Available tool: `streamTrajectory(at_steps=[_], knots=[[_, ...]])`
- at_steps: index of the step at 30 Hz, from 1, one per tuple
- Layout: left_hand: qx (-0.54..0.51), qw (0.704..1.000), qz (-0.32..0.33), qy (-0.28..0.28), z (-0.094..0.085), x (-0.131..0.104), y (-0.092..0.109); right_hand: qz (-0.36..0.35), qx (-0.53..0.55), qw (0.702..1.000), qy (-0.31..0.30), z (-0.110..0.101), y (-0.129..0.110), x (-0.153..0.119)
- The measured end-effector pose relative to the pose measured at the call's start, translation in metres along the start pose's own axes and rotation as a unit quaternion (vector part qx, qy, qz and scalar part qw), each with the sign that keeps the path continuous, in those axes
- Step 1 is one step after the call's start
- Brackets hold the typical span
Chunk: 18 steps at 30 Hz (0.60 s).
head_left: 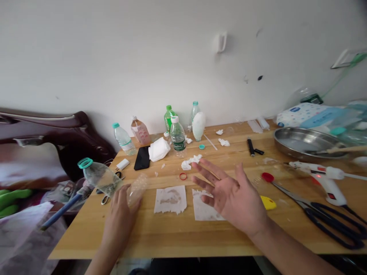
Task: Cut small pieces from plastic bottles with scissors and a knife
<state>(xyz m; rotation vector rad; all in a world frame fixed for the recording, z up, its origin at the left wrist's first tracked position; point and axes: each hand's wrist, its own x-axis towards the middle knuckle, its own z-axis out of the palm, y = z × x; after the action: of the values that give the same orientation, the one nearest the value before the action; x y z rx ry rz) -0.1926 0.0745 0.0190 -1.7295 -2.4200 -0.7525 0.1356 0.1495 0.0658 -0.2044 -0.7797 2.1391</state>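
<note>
My left hand point(122, 210) is closed round a clear plastic bottle point(101, 177) lying on its side near the table's left edge. The bottle's teal neck points left, and its clear far end shows past my fingers. Palm up and holding nothing, my right hand point(233, 196) hovers over the table with fingers spread. Partly hidden beneath it lies a torn white paper point(206, 212); a second stained paper point(171, 199) is left of it. Just beyond my fingers are a red ring point(182, 176) and crumpled tissue point(190, 162).
Several bottles, including a green-labelled one point(178, 141), stand along the back beside a black phone point(142, 158). To the right are large scissors point(314, 214), a glue gun point(329, 179), a metal pan point(304, 152) and a yellow piece point(268, 203). A bed point(48, 131) adjoins the left side.
</note>
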Motion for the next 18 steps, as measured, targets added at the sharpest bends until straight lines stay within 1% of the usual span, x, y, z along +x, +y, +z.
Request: streamTrajectory(at_steps=[1,3,7,10,12,14,15,17,18], knots=[[0.01,1.0,-0.011,-0.001,0.001,-0.001,0.0,0.002,0.016,1.0,0.006,0.001,0.003,-0.002],[0.011,1.0,-0.011,0.014,0.004,0.0,0.0,0.009,0.05,0.998,0.023,0.004,0.01,-0.006],[-0.015,0.998,0.025,0.06,0.013,0.0,-0.004,0.012,0.085,0.995,0.059,0.006,0.024,-0.016],[-0.04,0.995,0.048,0.077,0.016,-0.005,-0.005,-0.001,0.059,0.995,0.084,0.001,0.034,-0.024],[-0.057,0.99,0.065,0.109,0.015,-0.009,-0.003,-0.012,0.015,0.995,0.096,-0.002,0.032,-0.025],[-0.064,0.982,0.082,0.158,0.014,-0.014,0.0,-0.042,-0.056,0.993,0.096,-0.005,0.015,-0.018],[-0.064,0.978,0.091,0.178,0.014,-0.017,0.001,-0.064,-0.102,0.988,0.095,-0.007,0.0,-0.012],[-0.063,0.972,0.108,0.2,0.013,-0.02,0.002,-0.112,-0.21,0.966,0.101,-0.014,-0.044,0.008],[-0.062,0.971,0.115,0.201,0.013,-0.021,0.002,-0.131,-0.267,0.947,0.119,-0.021,-0.07,0.02]])
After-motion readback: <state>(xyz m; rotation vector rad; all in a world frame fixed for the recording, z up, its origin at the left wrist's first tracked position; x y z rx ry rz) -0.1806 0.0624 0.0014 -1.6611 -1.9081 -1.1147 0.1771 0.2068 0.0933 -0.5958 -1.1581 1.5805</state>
